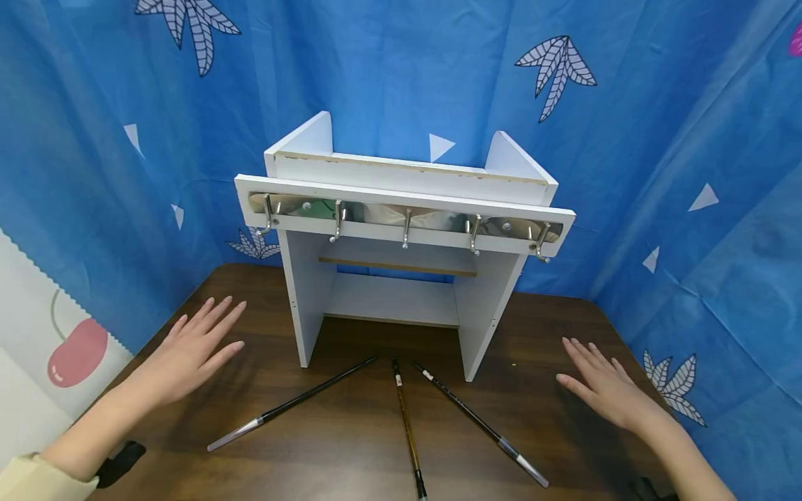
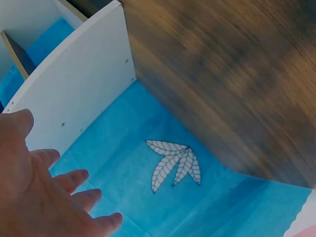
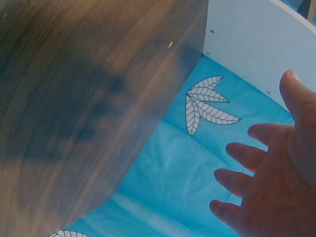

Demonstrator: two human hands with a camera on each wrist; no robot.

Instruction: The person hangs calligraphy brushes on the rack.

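Note:
My left hand (image 1: 191,351) hovers over the left side of the table, fingers spread and holding nothing. Over the right side, my right hand (image 1: 604,386) is likewise spread with nothing in it. Between them lie three calligraphy brushes: a black one with a clear cap (image 1: 294,402) on the left, a brown one (image 1: 406,417) in the middle, and another black one with a capped tip (image 1: 479,421) on the right. Behind the brushes stands a white shelf unit (image 1: 501,306), its front board (image 1: 370,226) bearing several metal hooks (image 1: 407,228). Both wrist views show each hand's fingers apart.
The dark wooden table (image 1: 250,459) has angled back corners. A blue curtain (image 1: 388,69) with leaf prints hangs behind and on both sides. At the far left is a white cloth with a pink print (image 1: 78,353). Inside the unit are shelf boards (image 1: 391,299).

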